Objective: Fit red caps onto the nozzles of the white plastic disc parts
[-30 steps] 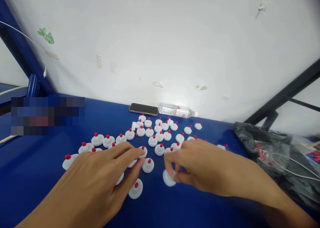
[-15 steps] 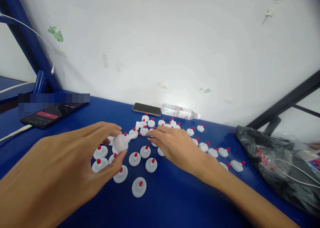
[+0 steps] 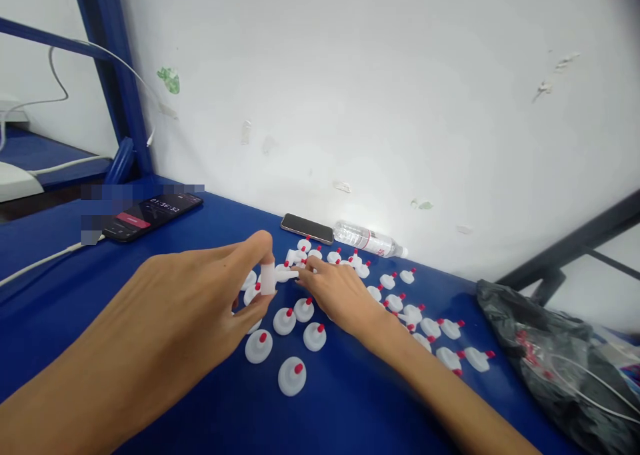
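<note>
My left hand (image 3: 200,308) pinches a white plastic nozzle cap (image 3: 269,279) between thumb and forefinger. Its disc is turned edge-on and its narrow spout points right. My right hand (image 3: 337,295) has its fingers drawn together at the spout's end; whatever they grip there is hidden. No red tip shows on the held cap. Around both hands, several similar white caps stand spout-up with red tips, among them a front cap (image 3: 292,377) and one closer to my right wrist (image 3: 315,337).
More red-tipped caps (image 3: 453,328) lie toward the right. Against the wall rest a dark phone (image 3: 307,228) and a clear bottle (image 3: 370,239) on its side. A cabled phone (image 3: 155,216) lies at left on the blue table (image 3: 350,415). A dark plastic bag (image 3: 550,348) sits at right.
The held cap has turned from face-on to edge-on, its spout now toward my right hand. My right fingertips have closed in on the spout's end. The view has shifted left.
</note>
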The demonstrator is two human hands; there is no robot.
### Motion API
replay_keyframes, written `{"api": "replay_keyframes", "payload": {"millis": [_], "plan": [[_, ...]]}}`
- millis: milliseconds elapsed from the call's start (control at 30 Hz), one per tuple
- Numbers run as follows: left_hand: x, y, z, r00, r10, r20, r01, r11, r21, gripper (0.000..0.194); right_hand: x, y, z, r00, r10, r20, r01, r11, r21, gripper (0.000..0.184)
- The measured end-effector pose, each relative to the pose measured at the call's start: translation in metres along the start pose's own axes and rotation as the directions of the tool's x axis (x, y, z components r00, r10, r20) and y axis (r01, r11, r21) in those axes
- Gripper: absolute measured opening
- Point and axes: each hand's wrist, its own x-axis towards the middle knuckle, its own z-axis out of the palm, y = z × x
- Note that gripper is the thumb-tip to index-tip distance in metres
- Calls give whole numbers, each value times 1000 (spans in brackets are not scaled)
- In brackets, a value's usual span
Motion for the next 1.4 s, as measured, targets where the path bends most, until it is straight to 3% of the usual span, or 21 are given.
{"api": "replay_keyframes", "payload": {"millis": [167, 500, 667, 833, 1033, 1233, 1400], "plan": [[1, 0, 0, 1000, -14, -3, 14, 1000, -8, 18, -1, 0, 6, 1000, -9, 6, 9, 1000, -7, 24], [4, 2, 8, 984, -95, 152, 96, 995, -3, 25, -8, 6, -1, 1000, 29, -2, -29, 995, 99, 17], [3, -2, 19, 983, -37, 180, 44, 999, -32, 26, -16, 15, -12, 997, 73, -22, -66, 971, 230, 17], [-1, -6, 31, 989, 3, 150, -3, 1000, -3, 21, -23, 20, -27, 988, 136, -65, -70, 793, 605, 9], [-6, -3, 36, 989, 20, 150, -22, 1000, 11, 23, -25, 22, -31, 993, 114, -19, -54, 602, 797, 19], [-3, 5, 32, 969, 11, 248, -9, 1000, -11, 23, -26, 23, -28, 996, 90, -29, -27, 560, 828, 23], [-2, 3, 33, 969, 8, 247, -14, 1000, 22, 23, -27, 23, -27, 995, 58, -79, 32, 565, 824, 23]]}}
